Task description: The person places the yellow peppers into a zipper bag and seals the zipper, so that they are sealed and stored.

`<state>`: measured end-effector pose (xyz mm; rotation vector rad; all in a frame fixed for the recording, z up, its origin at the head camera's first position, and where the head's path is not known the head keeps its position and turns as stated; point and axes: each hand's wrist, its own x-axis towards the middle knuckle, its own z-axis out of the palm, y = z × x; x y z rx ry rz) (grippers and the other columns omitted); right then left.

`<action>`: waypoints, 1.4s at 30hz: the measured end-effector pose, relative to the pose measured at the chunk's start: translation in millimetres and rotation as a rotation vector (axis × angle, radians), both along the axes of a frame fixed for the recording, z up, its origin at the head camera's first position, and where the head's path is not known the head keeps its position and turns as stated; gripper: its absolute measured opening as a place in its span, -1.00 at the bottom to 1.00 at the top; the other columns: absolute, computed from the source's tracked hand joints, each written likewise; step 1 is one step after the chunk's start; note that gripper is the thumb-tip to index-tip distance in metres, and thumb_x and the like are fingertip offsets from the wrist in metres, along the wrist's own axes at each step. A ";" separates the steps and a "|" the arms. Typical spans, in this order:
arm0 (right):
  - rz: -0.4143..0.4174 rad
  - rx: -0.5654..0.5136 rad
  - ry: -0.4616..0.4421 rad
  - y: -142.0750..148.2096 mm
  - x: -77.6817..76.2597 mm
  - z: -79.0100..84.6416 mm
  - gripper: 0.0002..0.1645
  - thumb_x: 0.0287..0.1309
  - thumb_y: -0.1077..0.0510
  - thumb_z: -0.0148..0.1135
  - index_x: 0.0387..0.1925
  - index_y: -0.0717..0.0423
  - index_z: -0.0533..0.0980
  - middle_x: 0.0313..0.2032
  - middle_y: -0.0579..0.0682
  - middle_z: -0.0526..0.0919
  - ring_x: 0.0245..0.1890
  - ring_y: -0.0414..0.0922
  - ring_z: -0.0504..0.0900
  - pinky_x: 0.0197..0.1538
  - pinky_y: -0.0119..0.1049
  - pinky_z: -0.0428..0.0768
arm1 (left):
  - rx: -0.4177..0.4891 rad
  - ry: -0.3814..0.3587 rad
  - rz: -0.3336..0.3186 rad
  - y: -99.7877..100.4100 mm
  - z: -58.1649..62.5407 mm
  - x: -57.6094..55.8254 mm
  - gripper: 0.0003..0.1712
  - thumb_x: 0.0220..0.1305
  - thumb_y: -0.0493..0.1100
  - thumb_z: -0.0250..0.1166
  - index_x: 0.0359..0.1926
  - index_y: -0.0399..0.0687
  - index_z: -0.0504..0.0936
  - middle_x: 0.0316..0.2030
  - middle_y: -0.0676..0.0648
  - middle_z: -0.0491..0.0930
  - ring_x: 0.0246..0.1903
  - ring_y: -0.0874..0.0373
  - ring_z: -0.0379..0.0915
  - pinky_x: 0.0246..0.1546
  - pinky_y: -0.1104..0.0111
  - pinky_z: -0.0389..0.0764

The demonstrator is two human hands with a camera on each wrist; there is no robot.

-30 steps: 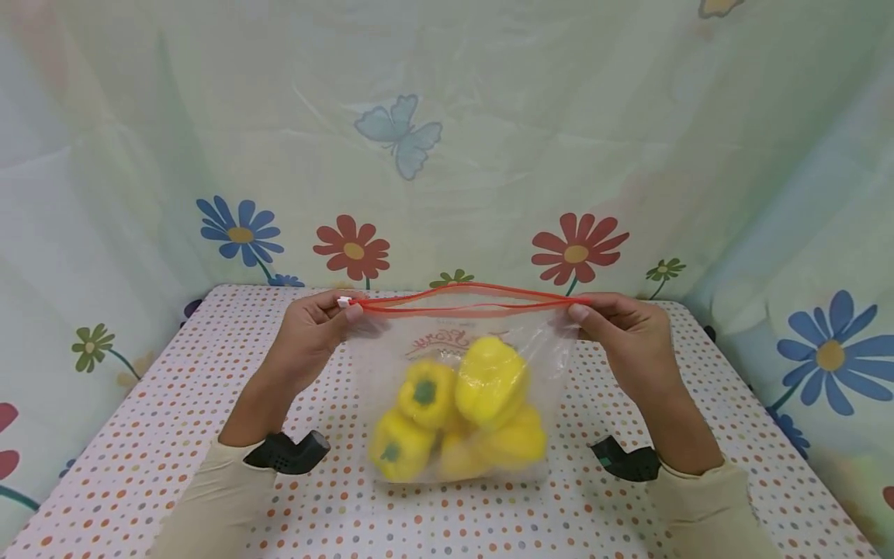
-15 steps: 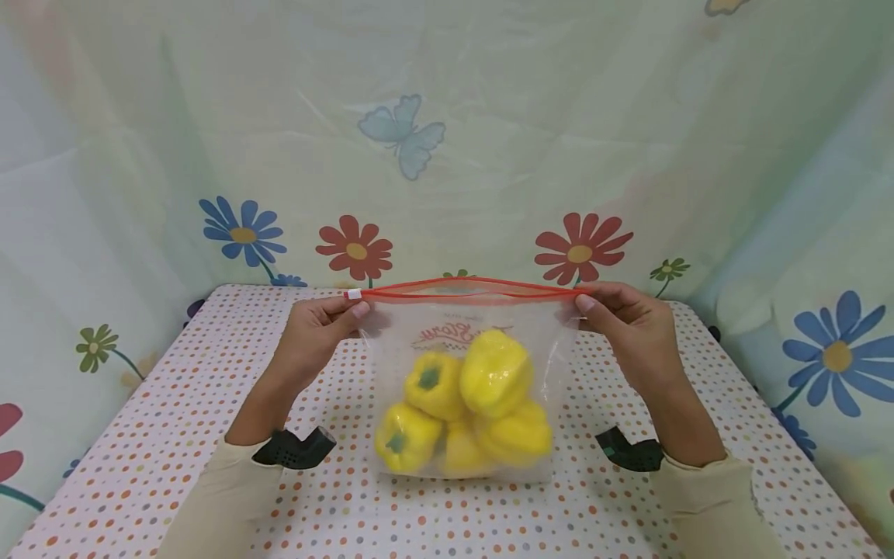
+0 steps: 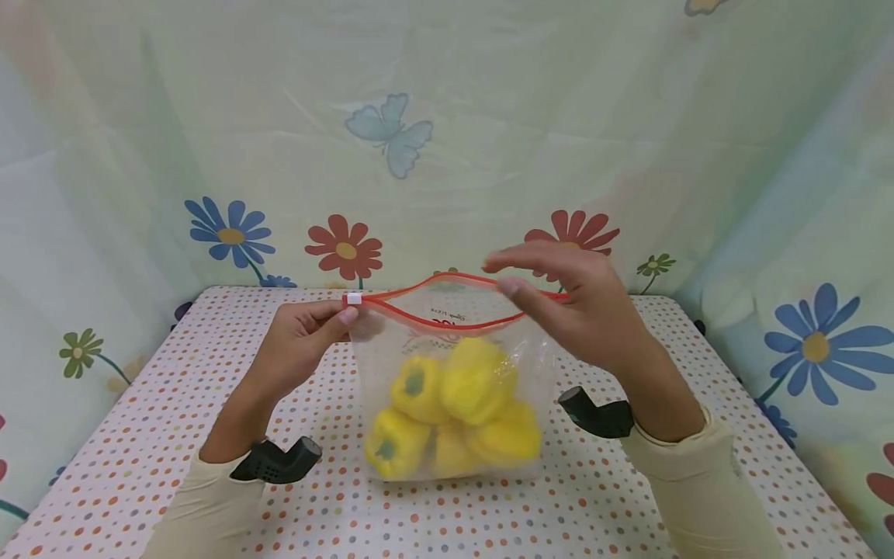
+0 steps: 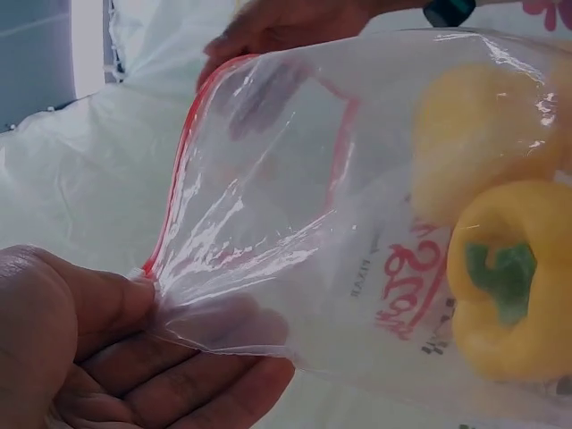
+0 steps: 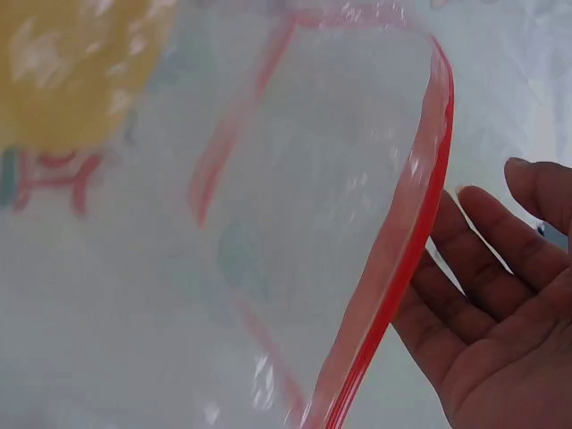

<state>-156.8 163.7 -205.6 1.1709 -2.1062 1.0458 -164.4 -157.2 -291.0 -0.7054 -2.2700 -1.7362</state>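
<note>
A clear slider zip bag [image 3: 377,349] with a red zip edge stands on the table, several yellow bell peppers [image 3: 478,380] inside it. My left hand [image 3: 296,341] pinches the bag's left top corner just below the white slider [image 3: 354,298]. In the left wrist view, thumb and fingers of that hand [image 4: 98,340] hold the plastic between them. The bag's mouth gapes in the middle. Over its right part is my right hand [image 3: 587,303], thumb and fingers apart. In the right wrist view this hand [image 5: 500,313] lies beside the red zip edge [image 5: 402,241], gripping nothing.
A white tablecloth [image 3: 447,520] with coloured dots covers the table. Behind and at both sides hangs a pale curtain [image 3: 489,116] printed with flowers and a butterfly. Dark wrist cameras sit on both wrists.
My right hand has let go of the bag's right top corner and moved left and up over the mouth. The mouth gapes wider. My left hand keeps its pinch.
</note>
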 end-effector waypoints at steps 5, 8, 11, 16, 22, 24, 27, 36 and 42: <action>0.097 0.168 -0.113 -38.0 1.9 13.2 -0.58 0.14 0.22 0.36 0.07 0.14 0.60 0.00 -0.13 0.66 0.08 -0.21 0.55 0.13 -0.20 0.51 | 0.045 0.035 -0.007 4.3 2.9 1.7 -0.77 0.35 -0.30 0.20 -0.09 -0.40 0.64 -0.20 -0.18 0.67 -0.26 0.11 0.66 -0.15 0.32 0.64; 0.130 0.256 -0.221 -53.2 -3.6 14.8 -0.49 0.17 0.09 0.35 0.16 0.11 0.55 0.08 -0.13 0.60 0.14 -0.21 0.49 0.16 -0.18 0.49 | 0.079 0.072 -0.028 7.5 3.1 4.0 -0.80 0.33 -0.35 0.20 -0.11 -0.41 0.65 -0.24 -0.19 0.68 -0.28 0.09 0.67 -0.18 0.28 0.65; 0.153 0.354 -0.300 -63.4 -9.8 16.6 -0.36 0.15 -0.02 0.36 0.24 0.09 0.48 0.17 -0.12 0.53 0.20 -0.21 0.43 0.17 -0.21 0.47 | 0.101 0.115 -0.046 10.2 3.8 6.8 -0.80 0.33 -0.38 0.18 -0.12 -0.41 0.67 -0.27 -0.22 0.70 -0.30 0.06 0.68 -0.21 0.23 0.66; 0.149 0.496 -0.338 -74.8 -18.0 25.0 -0.40 0.17 0.06 0.36 0.23 0.12 0.49 0.17 -0.11 0.54 0.22 -0.20 0.43 0.19 -0.24 0.45 | 0.128 0.130 -0.046 13.9 4.9 8.7 -0.79 0.33 -0.37 0.19 -0.12 -0.41 0.68 -0.29 -0.23 0.71 -0.30 0.06 0.69 -0.24 0.20 0.67; 0.103 0.512 -0.355 -98.0 -25.1 30.6 -0.57 0.20 0.16 0.31 0.11 0.15 0.59 -0.08 -0.11 0.68 -0.08 -0.24 0.60 -0.04 -0.39 0.56 | 0.148 0.111 -0.066 15.6 7.1 12.4 -0.76 0.31 -0.33 0.23 -0.08 -0.43 0.66 -0.33 -0.22 0.72 -0.29 0.01 0.69 -0.22 0.17 0.66; 0.108 0.490 -0.360 -104.7 -28.1 29.0 -0.64 0.20 0.16 0.32 0.03 0.16 0.63 -0.18 -0.12 0.70 -0.22 -0.26 0.61 -0.14 -0.43 0.57 | 0.142 0.111 -0.063 15.9 7.3 13.6 -0.76 0.31 -0.33 0.23 -0.07 -0.43 0.66 -0.33 -0.21 0.72 -0.30 0.00 0.70 -0.22 0.17 0.66; 0.137 0.453 -0.391 -110.5 -30.9 26.1 -0.77 0.19 0.18 0.32 -0.12 0.15 0.69 -0.29 -0.15 0.70 -0.37 -0.26 0.60 -0.23 -0.43 0.58 | 0.124 0.116 -0.051 15.5 7.7 15.4 -0.75 0.32 -0.34 0.22 -0.06 -0.42 0.67 -0.34 -0.21 0.72 -0.31 0.03 0.70 -0.23 0.19 0.66; 0.144 0.414 -0.452 -113.4 -29.6 22.9 -0.91 0.17 0.19 0.34 -0.32 0.11 0.71 -0.44 -0.18 0.69 -0.44 -0.24 0.60 -0.29 -0.39 0.59 | 0.109 0.109 -0.046 13.3 12.6 19.4 -0.77 0.33 -0.36 0.19 -0.08 -0.39 0.69 -0.33 -0.20 0.72 -0.31 0.04 0.70 -0.24 0.20 0.66; 0.116 0.422 -0.455 -113.5 -28.3 22.1 -0.91 0.19 0.21 0.31 -0.32 0.10 0.70 -0.44 -0.17 0.68 -0.45 -0.19 0.57 -0.33 -0.39 0.56 | 0.102 0.100 -0.054 13.6 14.9 19.7 -0.78 0.36 -0.36 0.16 -0.11 -0.39 0.69 -0.30 -0.21 0.72 -0.30 0.03 0.69 -0.23 0.21 0.66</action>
